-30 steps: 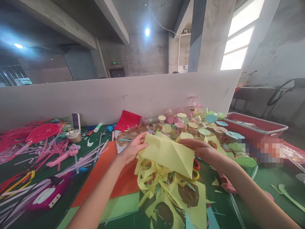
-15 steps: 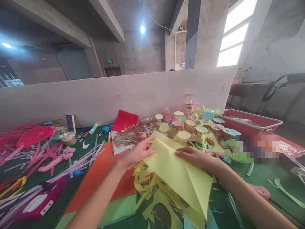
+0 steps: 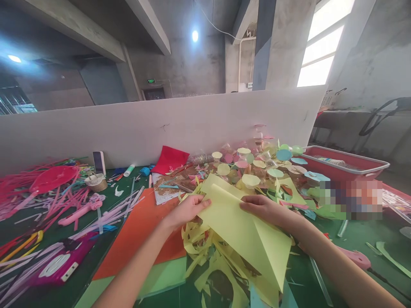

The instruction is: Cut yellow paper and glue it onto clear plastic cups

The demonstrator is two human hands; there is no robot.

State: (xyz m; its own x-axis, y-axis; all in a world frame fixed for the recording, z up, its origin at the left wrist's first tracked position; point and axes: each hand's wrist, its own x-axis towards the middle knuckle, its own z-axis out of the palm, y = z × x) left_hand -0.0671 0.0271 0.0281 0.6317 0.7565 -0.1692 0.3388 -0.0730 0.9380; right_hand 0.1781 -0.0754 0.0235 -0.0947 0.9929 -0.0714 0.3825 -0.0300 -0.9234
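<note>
Both of my hands hold a creased sheet of yellow paper [image 3: 247,231] above the table. My left hand [image 3: 189,208] pinches its upper left edge, thumb on top. On the far right edge, my right hand [image 3: 268,207] grips the sheet with the thumb hidden. A fold runs along the sheet toward its lower right corner. Under it lies a pile of yellow paper scraps [image 3: 221,273] with cut-out holes. Beside my left forearm are an orange sheet [image 3: 141,231] and a light green sheet [image 3: 165,276].
Small plastic cups with paper discs [image 3: 250,179] crowd the back. A red bin [image 3: 348,169] stands at the right rear. Leftward lie pink straws [image 3: 64,192], a pink glue gun [image 3: 83,208], a phone [image 3: 99,162] and a purple box [image 3: 64,265]. A white board [image 3: 154,128] borders the table.
The left hand's fingers have curled in closer on the paper's edge, with the thumb over it. The whole view has shifted slightly; both hands still hold the sheet.
</note>
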